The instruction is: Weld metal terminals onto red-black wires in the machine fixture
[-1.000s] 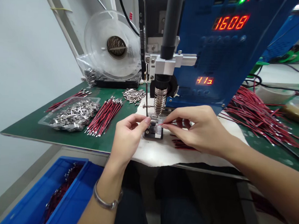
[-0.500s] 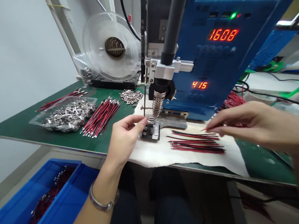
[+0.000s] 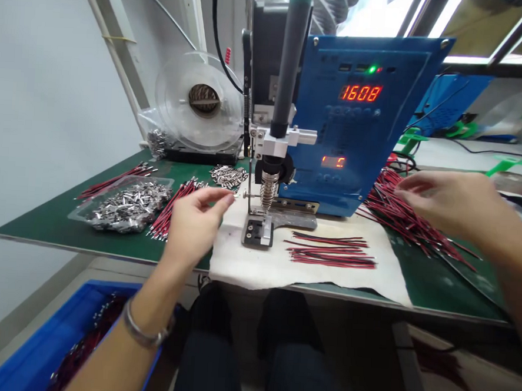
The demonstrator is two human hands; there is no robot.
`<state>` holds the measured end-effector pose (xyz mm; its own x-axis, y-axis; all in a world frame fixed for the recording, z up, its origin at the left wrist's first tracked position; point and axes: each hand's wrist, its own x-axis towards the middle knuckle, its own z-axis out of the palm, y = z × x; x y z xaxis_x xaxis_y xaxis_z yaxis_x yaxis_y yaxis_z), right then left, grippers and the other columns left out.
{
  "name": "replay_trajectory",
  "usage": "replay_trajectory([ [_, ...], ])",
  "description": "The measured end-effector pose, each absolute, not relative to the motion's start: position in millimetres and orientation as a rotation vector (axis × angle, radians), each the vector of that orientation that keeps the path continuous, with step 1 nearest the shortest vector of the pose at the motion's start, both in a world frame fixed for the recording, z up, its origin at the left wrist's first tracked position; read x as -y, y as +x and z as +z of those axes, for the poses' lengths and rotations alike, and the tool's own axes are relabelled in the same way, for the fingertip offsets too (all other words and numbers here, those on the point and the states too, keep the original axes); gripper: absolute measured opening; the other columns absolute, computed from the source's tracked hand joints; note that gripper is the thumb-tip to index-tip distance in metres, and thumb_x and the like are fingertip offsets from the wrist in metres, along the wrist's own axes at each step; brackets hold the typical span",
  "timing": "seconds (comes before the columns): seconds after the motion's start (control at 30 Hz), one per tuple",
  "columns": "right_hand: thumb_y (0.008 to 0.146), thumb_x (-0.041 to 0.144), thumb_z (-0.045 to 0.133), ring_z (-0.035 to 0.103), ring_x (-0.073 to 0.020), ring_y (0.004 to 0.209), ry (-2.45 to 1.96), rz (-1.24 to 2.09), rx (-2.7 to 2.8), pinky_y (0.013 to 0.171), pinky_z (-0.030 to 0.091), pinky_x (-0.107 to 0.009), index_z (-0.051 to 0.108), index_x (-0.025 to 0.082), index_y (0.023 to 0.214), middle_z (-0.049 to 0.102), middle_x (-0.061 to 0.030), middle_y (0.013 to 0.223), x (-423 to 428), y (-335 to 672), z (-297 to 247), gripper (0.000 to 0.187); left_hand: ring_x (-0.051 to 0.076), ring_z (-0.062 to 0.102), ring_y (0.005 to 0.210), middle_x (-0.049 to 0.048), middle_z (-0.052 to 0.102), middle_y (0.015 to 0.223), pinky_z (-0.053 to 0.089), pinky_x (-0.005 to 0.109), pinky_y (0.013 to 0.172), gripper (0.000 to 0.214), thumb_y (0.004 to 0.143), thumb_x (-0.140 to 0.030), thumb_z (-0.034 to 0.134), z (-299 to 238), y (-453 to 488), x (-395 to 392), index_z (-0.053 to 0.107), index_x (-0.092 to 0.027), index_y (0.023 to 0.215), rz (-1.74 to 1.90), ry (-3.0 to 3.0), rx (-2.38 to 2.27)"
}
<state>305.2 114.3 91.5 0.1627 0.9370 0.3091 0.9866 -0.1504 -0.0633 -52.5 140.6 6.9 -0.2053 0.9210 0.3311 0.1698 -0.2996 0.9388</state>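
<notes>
Blue machine (image 3: 357,130) blocking the middle, passage across white cloth (image 3: 248,266), wire pile (image 3: 401,215) perhaps against right hand (image 3: 458,199)

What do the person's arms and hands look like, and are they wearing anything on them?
The left hand and right hand are bare, with no gloves, and no sleeves show. Around the left wrist is a shiny, silver-grey bracelet, shaped like a rounded band. I see no bracelet on the right.

blurred right hand (image 3: 449,198), blue bin (image 3: 35,341) cut off below
</notes>
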Motion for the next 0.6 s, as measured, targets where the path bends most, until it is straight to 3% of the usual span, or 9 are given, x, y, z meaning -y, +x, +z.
replay_trajectory([
  [0.07,0.080,0.033,0.065,0.060,-0.0150,0.071,-2.091,-0.040,2.077,0.069,0.043,-0.032,0.073,0.018,0.085,0.070,-0.0075,0.084,-109.7,287.3,95.0,0.018,0.016,0.062,0.072,0.0069,0.073,0.082,0.046,0.024,0.066,0.020,0.072,-0.035,0.074,20.3,-61.9,-165.0,0.076,-0.018,0.084,1.544,1.587,-1.479],
  [0.2,0.085,0.032,0.056,0.061,-0.0123,0.067,-1.648,0.390,2.713,0.061,0.044,-0.025,0.074,0.022,0.085,0.070,-0.0022,0.082,-118.2,244.1,94.3,0.020,0.020,0.066,0.084,0.0065,0.074,0.092,0.047,0.026,0.076,0.021,0.077,-0.029,0.062,36.1,-64.5,-221.9,0.077,-0.019,0.089,1.149,2.060,-1.851],
  [0.4,0.083,0.034,0.057,0.059,-0.0127,0.068,-1.474,0.458,2.875,0.059,0.040,-0.023,0.073,0.022,0.088,0.069,-0.0015,0.083,-143.7,215.1,79.2,0.021,0.029,0.065,0.090,0.0123,0.073,0.089,0.046,0.033,0.079,0.024,0.070,-0.024,0.062,29.4,-54.8,-255.1,0.077,-0.017,0.087,0.848,2.183,-1.984],
  [0.6,0.085,0.035,0.057,0.053,-0.0094,0.059,-1.427,0.467,2.806,0.057,0.035,-0.022,0.071,0.019,0.090,0.066,-0.0015,0.074,-143.0,223.8,67.1,0.022,0.032,0.062,0.097,0.0116,0.071,0.098,0.044,0.037,0.084,0.028,0.076,-0.042,0.061,39.4,-83.2,-226.8,0.075,-0.022,0.090,0.779,2.271,-2.104],
])
